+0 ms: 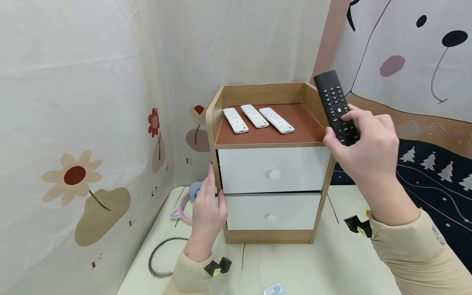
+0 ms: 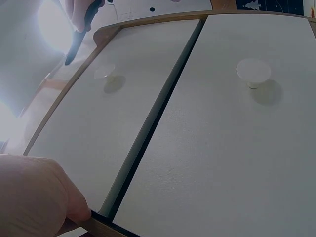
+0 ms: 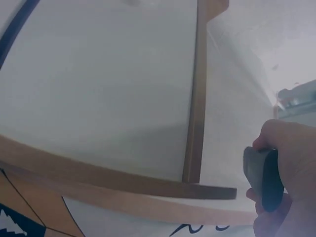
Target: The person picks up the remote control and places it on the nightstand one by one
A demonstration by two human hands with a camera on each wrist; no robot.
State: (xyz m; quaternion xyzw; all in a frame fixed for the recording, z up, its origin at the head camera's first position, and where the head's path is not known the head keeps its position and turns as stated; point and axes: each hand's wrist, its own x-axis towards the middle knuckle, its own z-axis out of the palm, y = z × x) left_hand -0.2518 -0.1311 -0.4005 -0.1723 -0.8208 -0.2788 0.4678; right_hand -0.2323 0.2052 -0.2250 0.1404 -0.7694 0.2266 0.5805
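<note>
My right hand (image 1: 372,143) holds a black remote control (image 1: 336,104) by its lower end, up at the right of a small wooden cabinet (image 1: 269,236). The remote's button side faces me, and the right wrist view shows its end (image 3: 271,180) between thumb and fingers. My left hand (image 1: 209,211) rests against the cabinet's left side, fingers straight and pointing up, thumb near the front edge. On the brown top shelf (image 1: 236,139) lie three white remotes: a left one (image 1: 236,120), a middle one (image 1: 255,116) and a right one (image 1: 276,120).
Two white drawers, an upper (image 1: 247,170) and a lower (image 1: 247,213), have round knobs. A pink and blue headband-like item (image 1: 183,209) and a coiled black cord (image 1: 152,258) lie at the left. A small pale case (image 1: 274,289) sits at the table's (image 1: 254,266) front.
</note>
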